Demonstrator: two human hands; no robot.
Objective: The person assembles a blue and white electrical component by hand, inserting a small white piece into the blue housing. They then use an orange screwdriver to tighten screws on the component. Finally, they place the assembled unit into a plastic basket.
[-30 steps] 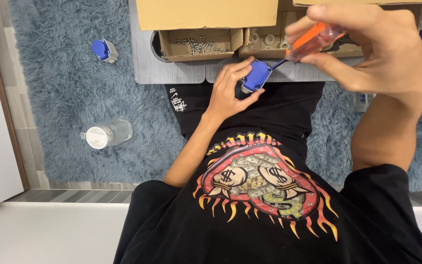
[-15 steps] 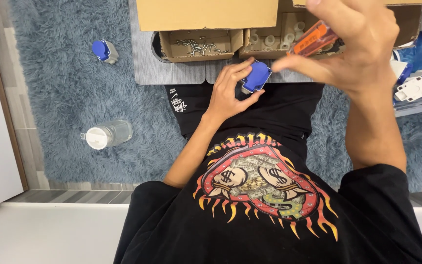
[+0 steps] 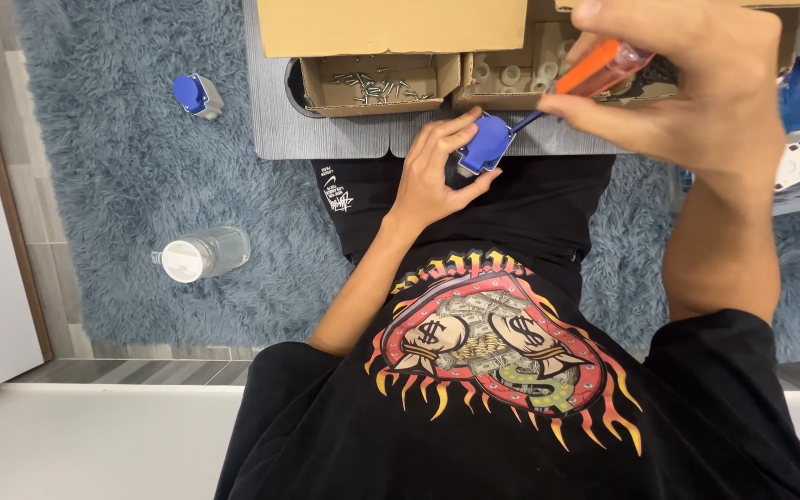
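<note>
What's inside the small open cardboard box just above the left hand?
The small cardboard box holds a loose scatter of small metal screws. A larger box overhangs its far edge, so anything lying beneath that overhang is hidden.

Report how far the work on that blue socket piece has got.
In hand: the left hand holds the blue socket piece while the right hand points an orange-handled screwdriver into it. Possibly done: another blue piece lies on the rug. Left: screws in the box.

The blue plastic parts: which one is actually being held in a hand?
The blue part at the grey table's edge, gripped by the left hand with the orange-handled screwdriver tip at it. The other blue part lies alone on the rug.
</note>
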